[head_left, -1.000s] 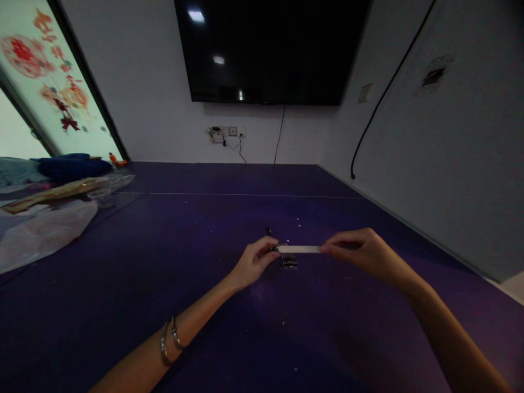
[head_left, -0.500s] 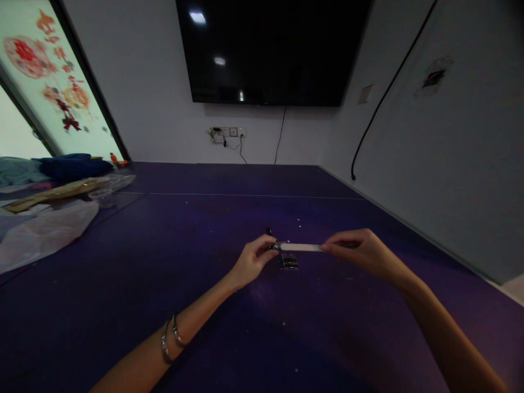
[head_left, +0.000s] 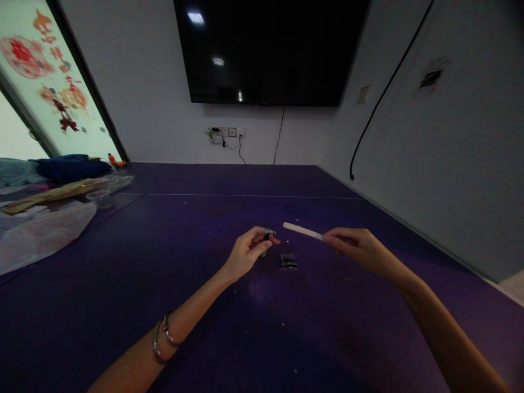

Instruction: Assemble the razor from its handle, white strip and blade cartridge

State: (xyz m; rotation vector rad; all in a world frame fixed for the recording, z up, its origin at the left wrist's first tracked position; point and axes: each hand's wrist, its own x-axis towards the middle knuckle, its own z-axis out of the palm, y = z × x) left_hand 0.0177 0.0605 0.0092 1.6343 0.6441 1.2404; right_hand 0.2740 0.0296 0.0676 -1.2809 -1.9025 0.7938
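My left hand (head_left: 248,252) pinches a small black-and-silver piece (head_left: 268,233) between thumb and fingers; its exact kind is too small to make out. In my right hand (head_left: 354,243) is a pale flat stick with a rounded end (head_left: 303,231), gripped at its right end and pointing left, its tip slightly raised. A gap separates the stick's free end from the piece in my left hand. Below and between the hands, a small dark rectangular piece with lighter markings (head_left: 289,262) lies on the purple surface (head_left: 229,338).
Clear plastic bags (head_left: 49,232), a long yellowish item (head_left: 53,195) and dark blue cloth (head_left: 73,168) lie at the left. A television (head_left: 266,49) hangs on the far wall above sockets (head_left: 231,132). A black cable (head_left: 385,98) runs down the right wall.
The stick's left end has come away from the black-and-silver piece and tilted upward. My left hand has shifted slightly left and turned the piece.
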